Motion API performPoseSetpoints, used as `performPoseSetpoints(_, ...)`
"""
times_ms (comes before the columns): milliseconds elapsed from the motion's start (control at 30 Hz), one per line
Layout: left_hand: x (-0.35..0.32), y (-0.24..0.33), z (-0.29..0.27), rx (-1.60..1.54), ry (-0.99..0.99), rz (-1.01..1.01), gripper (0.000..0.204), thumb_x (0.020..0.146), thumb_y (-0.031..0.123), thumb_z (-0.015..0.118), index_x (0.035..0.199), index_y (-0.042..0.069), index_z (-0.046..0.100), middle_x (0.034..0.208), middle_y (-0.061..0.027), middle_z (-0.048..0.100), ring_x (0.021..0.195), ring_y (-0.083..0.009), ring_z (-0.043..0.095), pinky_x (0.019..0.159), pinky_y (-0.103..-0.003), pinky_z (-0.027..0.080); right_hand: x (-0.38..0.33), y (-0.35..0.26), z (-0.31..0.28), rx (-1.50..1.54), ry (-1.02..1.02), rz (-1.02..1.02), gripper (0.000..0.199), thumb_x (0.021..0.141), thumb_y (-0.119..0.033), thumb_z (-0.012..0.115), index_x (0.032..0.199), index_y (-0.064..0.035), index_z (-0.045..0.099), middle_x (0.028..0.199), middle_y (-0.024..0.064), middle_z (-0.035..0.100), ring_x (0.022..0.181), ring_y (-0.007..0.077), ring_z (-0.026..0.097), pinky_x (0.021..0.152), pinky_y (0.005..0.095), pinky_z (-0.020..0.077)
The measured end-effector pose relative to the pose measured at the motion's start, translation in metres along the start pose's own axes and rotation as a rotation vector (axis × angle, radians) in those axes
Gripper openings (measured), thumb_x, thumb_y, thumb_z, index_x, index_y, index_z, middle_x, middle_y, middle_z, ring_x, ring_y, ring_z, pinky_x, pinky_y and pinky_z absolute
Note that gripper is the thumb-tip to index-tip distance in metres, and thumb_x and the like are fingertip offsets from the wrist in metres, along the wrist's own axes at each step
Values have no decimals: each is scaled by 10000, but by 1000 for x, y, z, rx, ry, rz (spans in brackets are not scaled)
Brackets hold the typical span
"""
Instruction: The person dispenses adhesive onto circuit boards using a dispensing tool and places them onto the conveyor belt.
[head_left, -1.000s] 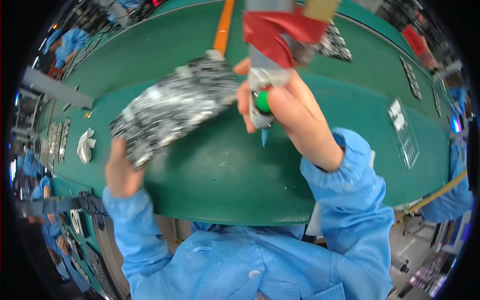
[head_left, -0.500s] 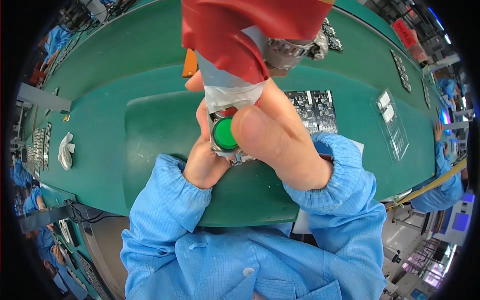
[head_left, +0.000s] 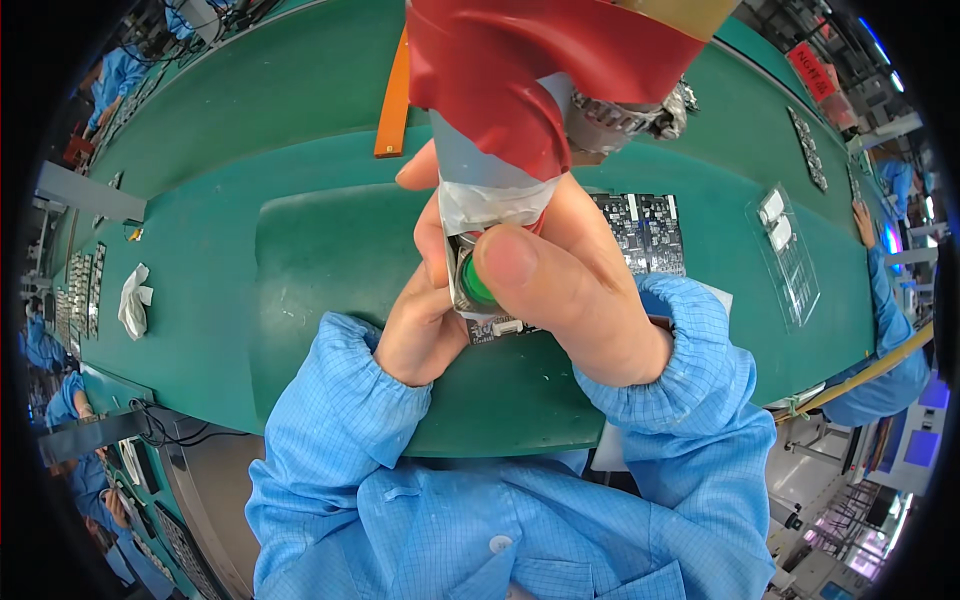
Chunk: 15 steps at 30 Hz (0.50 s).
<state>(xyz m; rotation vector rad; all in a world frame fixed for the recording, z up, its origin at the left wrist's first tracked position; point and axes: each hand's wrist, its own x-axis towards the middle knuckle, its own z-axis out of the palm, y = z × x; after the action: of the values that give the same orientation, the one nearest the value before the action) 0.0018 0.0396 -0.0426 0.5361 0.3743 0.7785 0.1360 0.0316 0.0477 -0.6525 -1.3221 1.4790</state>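
A handheld device wrapped in red and whitish tape rises in front of me, with a round metal part on its right side. My right hand is closed around its near end, and the thumb lies over a green button, covering much of it. Beneath the device, my left hand is closed on a small circuit board, of which only the near edge shows. Its fingers are partly hidden behind the device. Beyond my right wrist, a panel of dark circuit boards lies on the green mat.
An orange bar lies behind the device. Further right rests a clear plastic tray with white pieces. A crumpled white cloth sits at the left. More boards line the far right, where a co-worker's hand touches the bench.
The device and both hands have shifted slightly right in view. My right thumb now covers more of the green button. More of the held board and of the orange bar shows.
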Motion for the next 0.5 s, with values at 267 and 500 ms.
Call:
performPoseSetpoints(267,-1,1,1,-27,-11,-7,517,796,126,517,1249,17,294,1164,-100,452,1048,-208,487,885,-348,409,1,-1,0,4,6,2,623,771,-477,500,1145,10,398,854,83,499,790,122,490,708,260,407)
performPoseSetpoints(500,-1,0,3,-37,-6,-1,512,800,128,515,1249,19,296,1162,-102,456,1047,-208,488,887,-349,409,0,4,0,-45,-5,-58,715,783,-578,430,1169,20,369,898,103,491,800,129,491,719,272,412)
